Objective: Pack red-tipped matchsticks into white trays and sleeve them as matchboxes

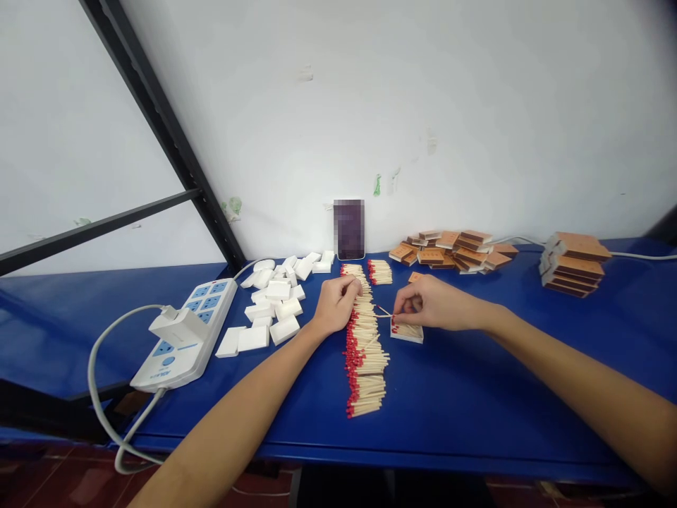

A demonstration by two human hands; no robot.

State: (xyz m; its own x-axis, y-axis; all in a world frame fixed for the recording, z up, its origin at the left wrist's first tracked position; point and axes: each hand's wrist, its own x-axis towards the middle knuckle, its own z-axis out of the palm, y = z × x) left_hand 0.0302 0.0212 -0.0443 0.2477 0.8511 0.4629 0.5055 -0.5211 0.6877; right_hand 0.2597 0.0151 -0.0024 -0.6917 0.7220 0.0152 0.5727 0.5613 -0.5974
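Note:
A long row of red-tipped matches (364, 353) lies on the blue table (476, 395). My left hand (336, 305) rests curled on the far part of that row, fingers closed on several matches. My right hand (426, 303) pinches a match over a small white tray (407, 331) that holds a few matches. A smaller bunch of matches (379, 271) lies farther back.
Several empty white trays (275, 303) sit left of the matches. A white power strip (185, 335) with a plug and grey cable lies at the left. Brown box sleeves (449, 250) are piled at the back, a stack of boxes (574, 264) at the right. A phone (349, 229) leans on the wall.

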